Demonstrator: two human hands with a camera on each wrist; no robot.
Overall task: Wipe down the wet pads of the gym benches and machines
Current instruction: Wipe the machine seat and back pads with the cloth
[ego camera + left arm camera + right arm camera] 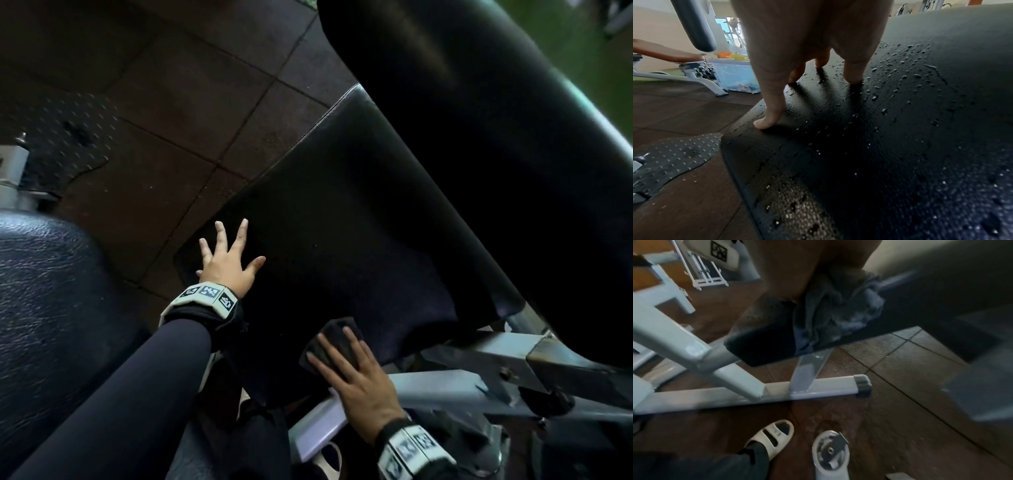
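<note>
Head view: left hand (pixel 228 263) lay flat, fingers spread, on wet seat pad (pixel 342 219); right hand (pixel 359 380) pressed cloth (pixel 334 342) with straight fingers.

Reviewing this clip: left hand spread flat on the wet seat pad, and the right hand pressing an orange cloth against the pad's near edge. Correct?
Not quite: the cloth is dark grey, not orange, as the right wrist view shows. The rest holds: left hand spread on the wet seat pad, right hand pressing the cloth at the near edge.

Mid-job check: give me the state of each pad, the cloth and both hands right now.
seat pad: wet, droplets beaded on it, not yet wiped dry
back pad: tilted; wetness not discernible
cloth: bunched, pressed on the seat pad's near edge
left hand: fingers spread, resting on the seat pad
right hand: flat on the cloth
</note>
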